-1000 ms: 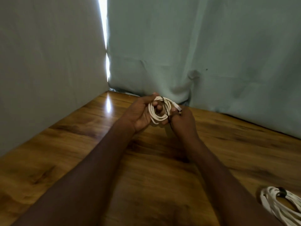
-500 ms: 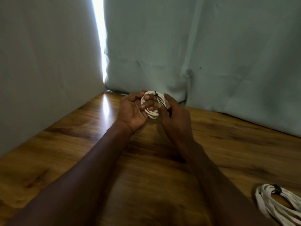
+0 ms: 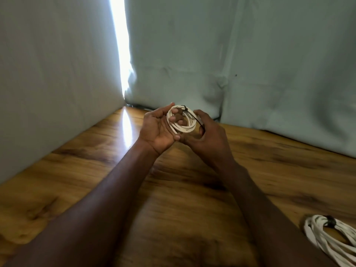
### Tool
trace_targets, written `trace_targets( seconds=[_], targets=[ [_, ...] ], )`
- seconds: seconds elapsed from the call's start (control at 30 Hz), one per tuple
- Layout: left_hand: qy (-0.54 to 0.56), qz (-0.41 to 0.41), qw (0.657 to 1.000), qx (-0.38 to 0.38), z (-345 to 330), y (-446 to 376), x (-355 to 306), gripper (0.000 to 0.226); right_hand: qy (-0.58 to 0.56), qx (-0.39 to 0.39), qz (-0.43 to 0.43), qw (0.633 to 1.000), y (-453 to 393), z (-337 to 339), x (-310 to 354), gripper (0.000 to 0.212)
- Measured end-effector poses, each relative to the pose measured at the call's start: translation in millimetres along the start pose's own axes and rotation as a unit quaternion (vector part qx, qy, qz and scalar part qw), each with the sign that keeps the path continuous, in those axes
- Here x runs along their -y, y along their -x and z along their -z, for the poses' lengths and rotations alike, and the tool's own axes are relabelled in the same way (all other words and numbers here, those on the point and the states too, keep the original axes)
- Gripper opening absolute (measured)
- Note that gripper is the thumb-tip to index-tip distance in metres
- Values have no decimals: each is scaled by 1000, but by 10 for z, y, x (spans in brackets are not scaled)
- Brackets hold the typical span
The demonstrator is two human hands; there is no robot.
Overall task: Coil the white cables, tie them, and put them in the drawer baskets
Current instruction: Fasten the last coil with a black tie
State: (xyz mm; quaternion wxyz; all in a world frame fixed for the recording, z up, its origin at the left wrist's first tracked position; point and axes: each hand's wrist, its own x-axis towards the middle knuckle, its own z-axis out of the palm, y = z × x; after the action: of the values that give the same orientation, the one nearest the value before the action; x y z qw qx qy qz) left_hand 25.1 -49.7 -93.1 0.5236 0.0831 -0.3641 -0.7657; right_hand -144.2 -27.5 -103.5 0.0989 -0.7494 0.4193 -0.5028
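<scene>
A small coil of white cable (image 3: 184, 128) is held up above the wooden table (image 3: 81, 189), near the far corner. My left hand (image 3: 157, 130) grips the coil with its fingers through the loop and the thumb on the coil's top. A thin dark tie (image 3: 195, 117) runs across the coil from its top down to my right hand (image 3: 209, 136), which pinches the tie's lower end beside the coil. The drawer baskets are out of view.
A second white cable coil (image 3: 331, 239), bound with a dark tie, lies on the table at the lower right edge. Pale curtains (image 3: 250, 64) hang behind the table and along its left side, with a bright gap between them.
My hands have stayed at the coil. My right hand has slid down the tie and now sits lower beside the coil. The camera view has drifted slightly.
</scene>
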Motion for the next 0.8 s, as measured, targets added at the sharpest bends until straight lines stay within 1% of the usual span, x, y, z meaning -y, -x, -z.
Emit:
trace_targets(
  seconds=[0.07, 0.13, 0.3, 0.37, 0.43, 0.53, 0.67, 0.73, 0.8],
  targets=[
    [-1, -6, 1000, -1, -24, 9, 5, 33, 20, -3, 10, 1000, -18, -7, -29, 77],
    [0, -18, 1000, -13, -58, 17, 7, 36, 40, -9, 26, 999, -24, -17, -62, 76],
    [30, -69, 996, -42, -86, 5, 23, 29, 93, -22, 69, 993, -5, -8, -14, 61],
    [26, -75, 995, -52, -72, 5, 21, 26, 95, -26, 72, 992, 5, -13, 14, 59],
    [20, -77, 995, -57, -69, 6, 16, 26, 86, -32, 68, 993, 21, -30, 28, 52],
    [10, -74, 996, -47, -82, 14, 19, 28, 81, -42, 74, 993, 32, -40, 42, 48],
    [-47, -49, 996, -49, -77, 14, -15, 31, 85, -46, 78, 992, 46, -36, 36, 52],
    [-110, -57, 989, -84, -83, 3, -12, 35, 88, -43, 75, 992, 60, -48, 33, 54],
    [-166, -102, 971, -139, -97, 1, 13, 35, 79, -33, 55, 995, 65, -63, 43, 59]
  ],
)
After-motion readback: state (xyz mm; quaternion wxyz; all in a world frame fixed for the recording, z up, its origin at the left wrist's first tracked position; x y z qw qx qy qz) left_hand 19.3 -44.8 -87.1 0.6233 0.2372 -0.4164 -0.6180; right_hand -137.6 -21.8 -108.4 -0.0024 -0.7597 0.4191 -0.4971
